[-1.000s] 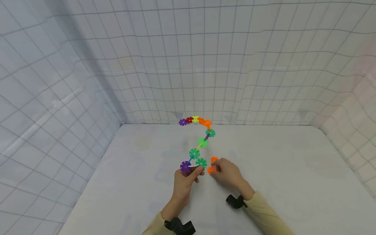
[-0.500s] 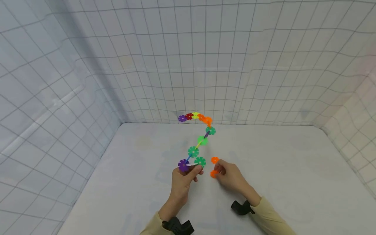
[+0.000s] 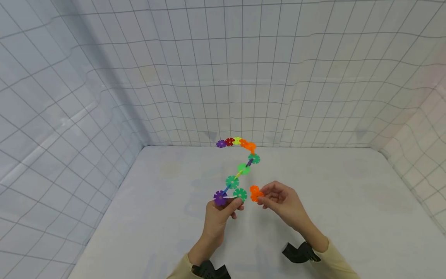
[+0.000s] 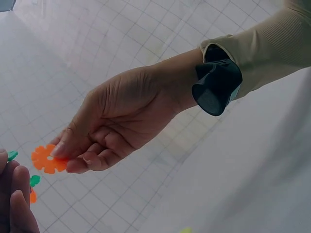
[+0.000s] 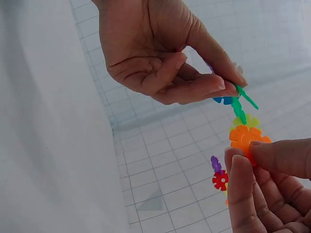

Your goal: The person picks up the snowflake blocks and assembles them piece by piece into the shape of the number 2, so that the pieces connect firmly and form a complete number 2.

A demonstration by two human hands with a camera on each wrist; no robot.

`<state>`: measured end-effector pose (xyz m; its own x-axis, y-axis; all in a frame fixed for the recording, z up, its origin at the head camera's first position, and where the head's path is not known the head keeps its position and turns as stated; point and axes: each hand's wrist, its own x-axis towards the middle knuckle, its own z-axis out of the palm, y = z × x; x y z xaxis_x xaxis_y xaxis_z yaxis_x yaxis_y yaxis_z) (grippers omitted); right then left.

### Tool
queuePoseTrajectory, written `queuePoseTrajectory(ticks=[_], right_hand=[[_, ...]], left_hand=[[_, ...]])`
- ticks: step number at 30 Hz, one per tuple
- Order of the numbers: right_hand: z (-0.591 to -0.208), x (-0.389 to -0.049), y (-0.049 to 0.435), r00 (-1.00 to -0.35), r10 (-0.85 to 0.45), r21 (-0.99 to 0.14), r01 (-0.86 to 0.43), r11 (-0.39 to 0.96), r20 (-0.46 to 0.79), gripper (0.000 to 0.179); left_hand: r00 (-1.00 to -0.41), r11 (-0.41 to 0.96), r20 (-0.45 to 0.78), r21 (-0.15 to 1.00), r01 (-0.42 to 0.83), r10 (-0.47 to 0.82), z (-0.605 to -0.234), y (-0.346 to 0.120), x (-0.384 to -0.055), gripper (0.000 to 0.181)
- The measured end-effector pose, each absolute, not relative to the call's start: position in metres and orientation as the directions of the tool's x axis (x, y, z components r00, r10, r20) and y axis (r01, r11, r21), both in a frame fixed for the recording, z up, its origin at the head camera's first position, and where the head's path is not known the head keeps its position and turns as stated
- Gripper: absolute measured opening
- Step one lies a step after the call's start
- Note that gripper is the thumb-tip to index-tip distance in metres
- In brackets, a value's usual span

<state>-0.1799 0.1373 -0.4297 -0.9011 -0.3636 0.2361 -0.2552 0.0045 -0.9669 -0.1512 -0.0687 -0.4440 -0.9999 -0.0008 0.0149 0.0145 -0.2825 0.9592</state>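
My left hand [image 3: 216,220] grips the near end of a curved chain [image 3: 232,182] of notched plastic snowflake discs, by a purple disc [image 3: 220,197] and a white one seen nearly edge-on. A green disc [image 3: 240,194] stands at that end, right at the thumb tip. To the right, my right hand [image 3: 283,203] pinches an orange snowflake disc [image 4: 43,159] between thumb and forefinger. Another orange disc [image 3: 254,189] overlaps it in the head view. A small gap separates the orange discs from the green one. In the right wrist view, both hands' fingertips are close together.
A white table [image 3: 167,217] lies beneath the hands, enclosed by pale, grid-patterned sheeting [image 3: 223,77] at the back and sides. The chain's far end curls left over the table's back edge. Black wrist cameras [image 3: 300,252] sit on both wrists.
My right hand has turned and drawn back to the right, its orange disc shifting up beside the other orange one. The left hand and chain have barely moved.
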Motion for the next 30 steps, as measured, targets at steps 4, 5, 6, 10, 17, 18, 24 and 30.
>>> queuePoseTrajectory(ticks=[4,5,6,10,17,18,24,30], right_hand=[[-0.425,-0.174,0.135,-0.844,-0.367,-0.908,-0.419,-0.001,0.39,0.013],[-0.425,-0.174,0.135,-0.827,-0.367,-0.889,-0.459,0.002,0.426,0.014],[-0.424,-0.173,0.134,-0.806,-0.367,-0.866,-0.499,0.001,0.464,0.016],[-0.424,-0.174,0.136,-0.753,-0.362,-0.804,-0.595,0.017,0.55,0.023],[-0.426,-0.178,0.138,-0.657,-0.367,-0.698,-0.715,0.026,0.659,0.036],[-0.426,-0.178,0.138,-0.638,-0.364,-0.676,-0.736,0.032,0.678,0.037],[-0.423,-0.177,0.138,-0.596,-0.367,-0.616,-0.784,0.075,0.714,0.039],[-0.418,-0.173,0.139,-0.615,-0.391,-0.629,-0.77,0.108,0.685,0.033]], left_hand=[[-1.0,-0.278,0.019,0.96,0.014,0.018,-0.445,-0.067,-0.151,0.014],[-0.999,-0.279,0.025,0.96,0.017,0.024,-0.446,-0.067,-0.151,0.013],[-0.999,-0.283,0.03,0.959,0.02,0.029,-0.446,-0.067,-0.151,0.014],[-0.998,-0.288,0.045,0.957,0.028,0.053,-0.448,-0.066,-0.151,0.019],[-0.994,-0.267,0.046,0.964,0.018,0.098,-0.446,-0.065,-0.149,0.026],[-0.994,-0.266,0.048,0.964,0.02,0.101,-0.446,-0.065,-0.149,0.026],[-0.989,-0.258,0.066,0.966,0.03,0.133,-0.446,-0.066,-0.148,0.027],[-0.983,-0.246,0.074,0.969,0.031,0.171,-0.446,-0.067,-0.148,0.025]])
